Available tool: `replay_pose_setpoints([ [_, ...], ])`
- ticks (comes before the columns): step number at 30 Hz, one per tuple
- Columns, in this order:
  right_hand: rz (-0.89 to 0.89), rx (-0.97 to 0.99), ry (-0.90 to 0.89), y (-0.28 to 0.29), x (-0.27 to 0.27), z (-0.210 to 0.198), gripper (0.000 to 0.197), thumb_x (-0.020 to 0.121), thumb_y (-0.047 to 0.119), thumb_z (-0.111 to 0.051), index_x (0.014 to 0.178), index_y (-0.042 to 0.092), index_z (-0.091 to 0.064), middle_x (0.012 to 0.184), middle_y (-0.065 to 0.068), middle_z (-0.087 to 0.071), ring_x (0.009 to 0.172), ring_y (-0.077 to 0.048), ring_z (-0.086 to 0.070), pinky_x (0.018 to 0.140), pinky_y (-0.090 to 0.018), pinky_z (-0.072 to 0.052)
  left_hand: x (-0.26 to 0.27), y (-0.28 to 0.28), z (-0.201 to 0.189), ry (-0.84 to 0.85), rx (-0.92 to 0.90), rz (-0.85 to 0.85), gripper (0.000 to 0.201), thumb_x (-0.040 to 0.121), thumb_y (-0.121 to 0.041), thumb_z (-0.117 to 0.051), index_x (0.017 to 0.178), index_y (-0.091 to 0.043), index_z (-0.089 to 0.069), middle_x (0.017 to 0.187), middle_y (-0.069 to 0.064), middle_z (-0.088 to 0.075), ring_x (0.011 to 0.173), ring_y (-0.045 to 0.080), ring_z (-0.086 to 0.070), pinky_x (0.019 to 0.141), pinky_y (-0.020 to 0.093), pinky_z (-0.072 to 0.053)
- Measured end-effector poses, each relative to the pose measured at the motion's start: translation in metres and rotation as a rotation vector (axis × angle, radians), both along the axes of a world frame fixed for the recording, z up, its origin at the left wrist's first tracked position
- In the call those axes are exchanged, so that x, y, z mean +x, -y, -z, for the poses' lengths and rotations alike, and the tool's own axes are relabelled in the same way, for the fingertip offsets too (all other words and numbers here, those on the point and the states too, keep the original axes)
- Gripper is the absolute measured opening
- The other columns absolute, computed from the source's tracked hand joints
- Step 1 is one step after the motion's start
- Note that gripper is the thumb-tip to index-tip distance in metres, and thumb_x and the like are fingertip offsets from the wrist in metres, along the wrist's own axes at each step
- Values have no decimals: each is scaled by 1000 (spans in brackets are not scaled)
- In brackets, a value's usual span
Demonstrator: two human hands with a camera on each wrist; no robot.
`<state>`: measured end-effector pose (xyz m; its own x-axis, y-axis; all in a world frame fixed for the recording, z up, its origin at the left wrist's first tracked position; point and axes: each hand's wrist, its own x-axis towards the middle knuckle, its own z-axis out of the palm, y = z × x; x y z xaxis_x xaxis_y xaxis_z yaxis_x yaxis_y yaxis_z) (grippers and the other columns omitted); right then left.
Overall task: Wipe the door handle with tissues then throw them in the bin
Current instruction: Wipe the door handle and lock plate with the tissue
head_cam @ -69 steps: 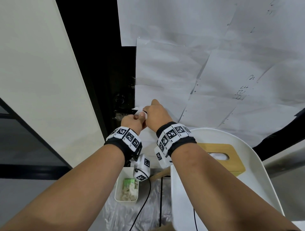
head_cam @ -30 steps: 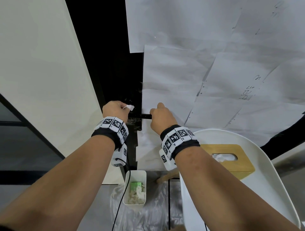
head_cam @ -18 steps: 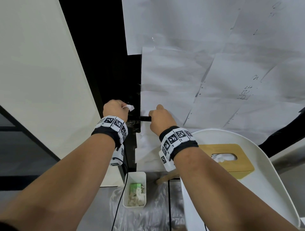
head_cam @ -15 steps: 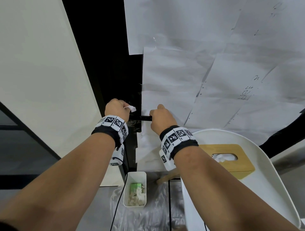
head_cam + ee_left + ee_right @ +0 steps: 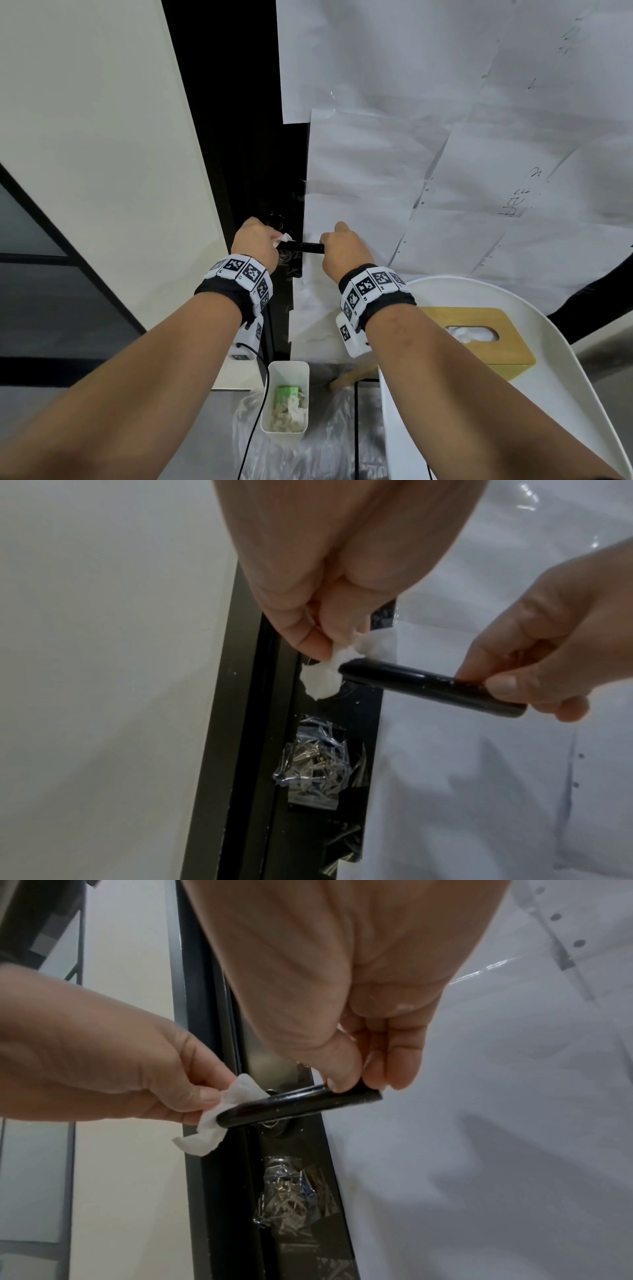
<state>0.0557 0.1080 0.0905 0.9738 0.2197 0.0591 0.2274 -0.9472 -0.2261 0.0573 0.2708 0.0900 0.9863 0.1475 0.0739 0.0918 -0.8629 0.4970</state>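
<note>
A black lever door handle (image 5: 303, 246) (image 5: 428, 687) (image 5: 301, 1106) sticks out level from the dark door edge. My left hand (image 5: 255, 243) (image 5: 329, 631) pinches a small crumpled white tissue (image 5: 282, 238) (image 5: 323, 679) (image 5: 219, 1118) against the handle's pivot end. My right hand (image 5: 344, 248) (image 5: 363, 1069) pinches the handle's free end between thumb and fingers. A white bin (image 5: 286, 433) with used tissues and a green scrap stands on the floor below.
White paper sheets (image 5: 445, 137) cover the door to the right. A wooden tissue box (image 5: 479, 339) sits on a white chair (image 5: 565, 394) at lower right. Crumpled clear plastic (image 5: 315, 761) is stuck on the lock plate under the handle. A cream wall panel (image 5: 102, 154) stands left.
Both hands started together at the handle's free end; my left hand then slid the tissue left to the pivot end. Over the last second it barely moves.
</note>
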Motion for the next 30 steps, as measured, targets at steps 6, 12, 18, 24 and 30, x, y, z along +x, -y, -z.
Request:
replay_pose_setpoints([
  [6, -2, -18, 38, 0, 2, 5, 18, 88, 2, -45, 94, 2, -63, 108, -13, -47, 91, -31, -52, 64, -32, -38, 6, -1, -20, -280, -165, -40, 26, 94, -17, -58, 119, -12, -65, 103, 4, -61, 92, 20, -57, 83, 26, -41],
  [12, -59, 2, 71, -2, 9, 7, 29, 98, 29, -44, 104, 7, -62, 104, -12, -50, 94, -31, -54, 65, -35, -41, 7, 10, -2, -64, -79, 84, 23, 92, -11, -59, 112, -16, -69, 105, 0, -64, 87, 16, -62, 82, 22, -48],
  [18, -96, 117, 90, -15, 13, 5, 25, 94, 23, -50, 108, 9, -65, 105, -12, -52, 95, -31, -55, 74, -38, -49, 4, 12, 3, 104, -291, 84, 17, 82, -5, -70, 95, -15, -67, 82, -4, -58, 62, 0, -56, 73, 23, -49],
  [24, -57, 112, 125, -18, 15, 7, 14, 91, 15, -54, 97, 6, -64, 97, -11, -51, 86, -29, -54, 70, -39, -51, 2, 1, -9, -19, 88, 133, 21, 85, -36, -68, 101, -22, -74, 106, -1, -59, 95, 20, -59, 85, 37, -51],
  [30, -59, 91, 112, -23, 12, 7, 7, 84, 7, -57, 91, 7, -56, 96, -11, -50, 84, -28, -51, 61, -33, -38, 8, 1, -13, -78, 187, 216, 20, 91, -34, -60, 104, -26, -73, 109, 2, -59, 101, 22, -57, 86, 34, -49],
])
